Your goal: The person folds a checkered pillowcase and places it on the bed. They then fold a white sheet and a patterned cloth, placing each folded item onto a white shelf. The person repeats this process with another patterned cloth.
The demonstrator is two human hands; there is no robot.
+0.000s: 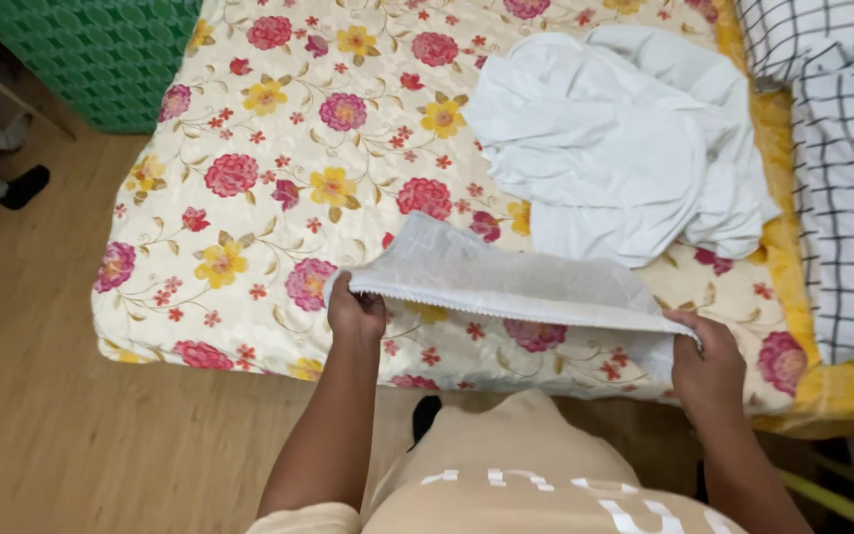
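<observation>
Head view, looking down over the person's chest: both hands grip a white cloth [506, 282] with a small scalloped edge, held stretched out along the near side of the bed [249, 129]. The left hand [353, 314] is closed on the cloth's left corner, fingers curled over the hem; the right hand [706, 361] pinches the opposite corner, just past the mattress edge. The cloth looks doubled over already, so I judge this a fold in progress, with the piece drawn taut between the two grips. A further fold would call for bringing one corner across to meet the other while keeping the hem lined up. Behind it, well apart, a heap of white laundry [625, 138] lies crumpled on the flowered bedspread, and a checked pillow [842, 148] sits at the right. Wooden floor [61, 415] shows to the left.
</observation>
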